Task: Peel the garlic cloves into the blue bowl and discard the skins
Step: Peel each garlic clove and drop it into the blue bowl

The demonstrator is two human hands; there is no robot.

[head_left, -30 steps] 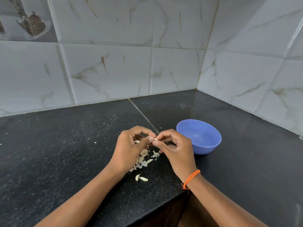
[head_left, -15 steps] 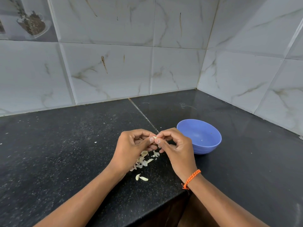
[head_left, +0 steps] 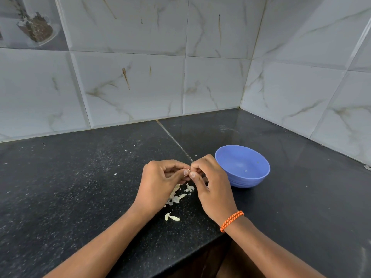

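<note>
Garlic clove [head_left: 187,169] sits almost hidden between the two hands, just above the dark desk [head_left: 80,187] and just left of the blue bowl [head_left: 242,166]; only a pale sliver shows at the fingertips. The left hand [head_left: 160,183] has its fingers curled in a narrow grip round the clove, and the right hand [head_left: 210,181] pinches at the same spot, thumbnails nearly touching. To do this step well, I judge the left should hold the clove steady while the right nail lifts the skin's edge and draws it off in strips, letting them fall on the skins [head_left: 176,195] heaped below rather than into the bowl. The bowl looks empty (a tiny speck or two aside). How much skin is left on the clove cannot be told.
</note>
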